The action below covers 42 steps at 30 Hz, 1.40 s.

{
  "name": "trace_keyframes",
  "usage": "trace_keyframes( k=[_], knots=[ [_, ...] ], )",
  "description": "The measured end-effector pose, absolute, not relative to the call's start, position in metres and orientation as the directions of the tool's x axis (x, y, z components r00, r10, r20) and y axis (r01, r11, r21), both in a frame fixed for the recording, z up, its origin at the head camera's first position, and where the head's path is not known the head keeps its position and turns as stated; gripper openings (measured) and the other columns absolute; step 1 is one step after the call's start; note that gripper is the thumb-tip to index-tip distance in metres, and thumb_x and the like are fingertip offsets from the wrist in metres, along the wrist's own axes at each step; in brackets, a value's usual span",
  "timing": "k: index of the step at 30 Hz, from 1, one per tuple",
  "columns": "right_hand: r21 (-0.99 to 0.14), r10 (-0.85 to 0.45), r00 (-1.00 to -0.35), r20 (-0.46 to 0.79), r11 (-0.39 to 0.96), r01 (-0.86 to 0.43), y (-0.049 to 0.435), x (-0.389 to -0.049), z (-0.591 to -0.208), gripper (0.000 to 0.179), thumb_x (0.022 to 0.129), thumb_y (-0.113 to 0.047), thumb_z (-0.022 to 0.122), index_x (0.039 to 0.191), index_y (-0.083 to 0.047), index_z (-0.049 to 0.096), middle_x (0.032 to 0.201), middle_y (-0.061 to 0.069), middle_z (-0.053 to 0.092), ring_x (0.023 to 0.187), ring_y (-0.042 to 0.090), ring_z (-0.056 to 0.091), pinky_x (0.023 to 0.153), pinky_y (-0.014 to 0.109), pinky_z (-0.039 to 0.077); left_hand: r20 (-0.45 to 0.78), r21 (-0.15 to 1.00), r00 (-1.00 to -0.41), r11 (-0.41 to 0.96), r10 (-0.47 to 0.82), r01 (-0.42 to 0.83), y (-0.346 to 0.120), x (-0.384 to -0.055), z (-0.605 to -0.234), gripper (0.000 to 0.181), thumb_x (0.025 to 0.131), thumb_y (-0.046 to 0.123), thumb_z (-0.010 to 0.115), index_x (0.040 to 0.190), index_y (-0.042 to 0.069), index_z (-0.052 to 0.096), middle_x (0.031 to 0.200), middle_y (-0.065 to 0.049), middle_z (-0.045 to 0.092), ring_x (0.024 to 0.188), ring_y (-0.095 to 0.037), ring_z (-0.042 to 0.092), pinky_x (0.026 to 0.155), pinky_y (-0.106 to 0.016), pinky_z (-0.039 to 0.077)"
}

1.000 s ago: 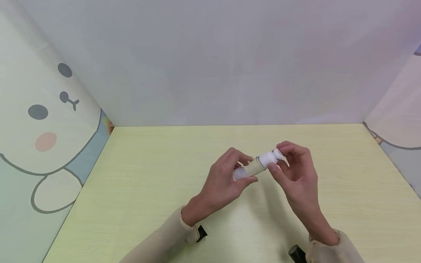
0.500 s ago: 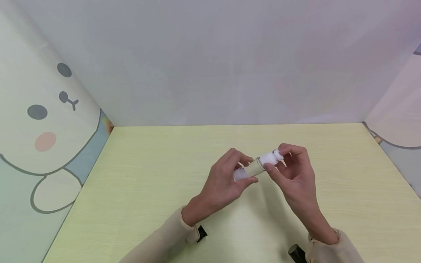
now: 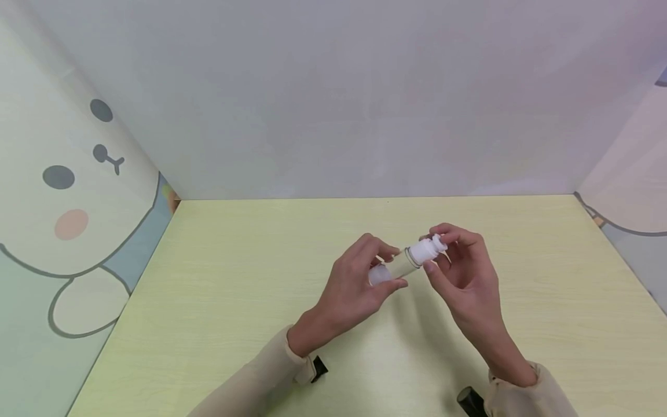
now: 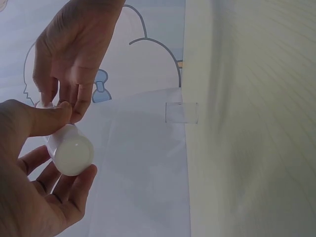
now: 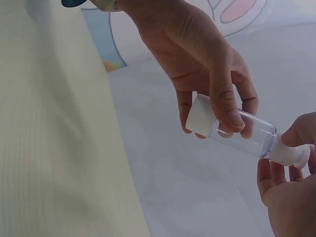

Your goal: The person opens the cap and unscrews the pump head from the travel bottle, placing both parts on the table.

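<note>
A small clear pump bottle is held tilted above the table, its white top up and to the right in the head view. My left hand grips the lower body, thumb on the near side and fingers on the far side. The round white base faces the left wrist camera. Around the white collar and nozzle, my right hand has its thumb below and its fingertips above and behind. The right wrist view shows the see-through barrel between both hands.
The pale wood-grain table lies under both hands. A grey-white sheet stands along its back edge, with cartoon-printed panels at the sides. Black devices sit at the sleeve cuffs.
My right fingers shift around the white top, and another fingertip now shows behind the collar. The left hand and the bottle stay almost in place.
</note>
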State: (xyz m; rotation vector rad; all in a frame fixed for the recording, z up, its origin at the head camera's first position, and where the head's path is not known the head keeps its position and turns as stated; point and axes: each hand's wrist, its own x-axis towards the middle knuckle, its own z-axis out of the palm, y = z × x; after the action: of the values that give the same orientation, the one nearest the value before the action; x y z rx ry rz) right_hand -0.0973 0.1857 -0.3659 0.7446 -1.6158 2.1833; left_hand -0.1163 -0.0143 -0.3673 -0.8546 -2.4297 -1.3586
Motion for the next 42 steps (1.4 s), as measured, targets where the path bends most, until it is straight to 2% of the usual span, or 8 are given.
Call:
trace_keyframes(
  k=[6, 11, 14, 17, 22, 27, 34, 42],
  knots=[
    [-0.792, -0.022, -0.829, 0.559, -0.313, -0.525, 0.1849, -0.0954, -0.3632, 0.054, 0.085, 0.036, 0.048, 0.132, 0.011, 0.042, 0.14, 0.021, 0.047, 0.127, 0.027, 0.058, 0.109, 0.025, 0.051, 0.454, 0.71, -0.807, 0.395, 0.376, 0.583, -0.0142, -0.1158, -0.3668, 0.043, 0.082, 0.015, 0.091, 0.116, 0.012, 0.064, 0.104, -0.003, 0.064, 0.085, -0.011, 0.063, 0.073, -0.018, 0.054],
    [-0.87, 0.075, -0.903, 0.422, -0.245, -0.427, 0.182, -0.0927, -0.3598, 0.053, 0.085, 0.031, 0.056, 0.124, -0.003, 0.047, 0.128, 0.008, 0.049, 0.116, 0.018, 0.053, 0.099, 0.02, 0.053, 0.443, 0.725, -0.815, 0.386, 0.373, 0.57, -0.0132, -0.1147, -0.367, 0.044, 0.082, 0.015, 0.091, 0.117, 0.013, 0.064, 0.105, -0.003, 0.064, 0.084, -0.011, 0.065, 0.073, -0.017, 0.054],
    [-0.89, 0.107, -0.921, 0.373, -0.237, -0.388, 0.1802, -0.0912, -0.3592, 0.053, 0.084, 0.031, 0.059, 0.115, -0.01, 0.048, 0.121, 0.004, 0.048, 0.11, 0.015, 0.053, 0.094, 0.018, 0.053, 0.445, 0.727, -0.814, 0.381, 0.374, 0.572, -0.0126, -0.1142, -0.3675, 0.045, 0.082, 0.015, 0.091, 0.117, 0.013, 0.064, 0.105, -0.003, 0.064, 0.084, -0.011, 0.065, 0.074, -0.018, 0.054],
    [-0.87, 0.113, -0.908, 0.403, -0.26, -0.418, 0.1787, -0.0913, -0.3608, 0.051, 0.083, 0.032, 0.06, 0.111, -0.008, 0.048, 0.118, 0.004, 0.049, 0.106, 0.014, 0.053, 0.091, 0.017, 0.053, 0.447, 0.727, -0.81, 0.374, 0.378, 0.576, -0.012, -0.1142, -0.3688, 0.044, 0.082, 0.014, 0.09, 0.118, 0.013, 0.064, 0.106, -0.003, 0.064, 0.085, -0.011, 0.065, 0.074, -0.018, 0.054],
    [-0.796, 0.09, -0.855, 0.51, -0.328, -0.509, 0.1772, -0.0935, -0.3644, 0.048, 0.081, 0.037, 0.056, 0.111, 0.001, 0.048, 0.116, 0.01, 0.051, 0.104, 0.018, 0.053, 0.09, 0.019, 0.054, 0.445, 0.73, -0.802, 0.358, 0.399, 0.583, -0.0112, -0.1147, -0.3718, 0.045, 0.083, 0.013, 0.089, 0.119, 0.012, 0.063, 0.109, -0.004, 0.064, 0.094, -0.012, 0.066, 0.077, -0.018, 0.054],
    [-0.766, 0.044, -0.816, 0.577, -0.317, -0.559, 0.1786, -0.0944, -0.3661, 0.049, 0.077, 0.04, 0.055, 0.114, 0.01, 0.046, 0.116, 0.013, 0.053, 0.104, 0.021, 0.054, 0.092, 0.021, 0.054, 0.443, 0.723, -0.801, 0.368, 0.403, 0.584, -0.0109, -0.1156, -0.3738, 0.046, 0.083, 0.013, 0.089, 0.119, 0.014, 0.06, 0.109, -0.001, 0.062, 0.1, -0.01, 0.063, 0.082, -0.019, 0.054],
    [-0.764, -0.009, -0.795, 0.606, -0.284, -0.579, 0.1793, -0.0942, -0.3665, 0.049, 0.077, 0.04, 0.055, 0.119, 0.016, 0.045, 0.122, 0.015, 0.054, 0.11, 0.022, 0.056, 0.098, 0.021, 0.053, 0.42, 0.743, -0.814, 0.363, 0.401, 0.562, -0.0112, -0.1159, -0.3752, 0.047, 0.084, 0.01, 0.088, 0.121, 0.014, 0.058, 0.112, 0.001, 0.061, 0.099, -0.01, 0.063, 0.085, -0.021, 0.055],
    [-0.756, -0.056, -0.774, 0.631, -0.268, -0.597, 0.178, -0.0936, -0.3662, 0.048, 0.08, 0.039, 0.052, 0.122, 0.019, 0.042, 0.13, 0.021, 0.056, 0.118, 0.026, 0.059, 0.108, 0.025, 0.05, 0.407, 0.759, -0.823, 0.354, 0.397, 0.547, -0.0116, -0.1169, -0.3761, 0.047, 0.084, 0.009, 0.087, 0.12, 0.015, 0.057, 0.114, -0.005, 0.064, 0.099, -0.011, 0.066, 0.09, -0.023, 0.056]
  ],
)
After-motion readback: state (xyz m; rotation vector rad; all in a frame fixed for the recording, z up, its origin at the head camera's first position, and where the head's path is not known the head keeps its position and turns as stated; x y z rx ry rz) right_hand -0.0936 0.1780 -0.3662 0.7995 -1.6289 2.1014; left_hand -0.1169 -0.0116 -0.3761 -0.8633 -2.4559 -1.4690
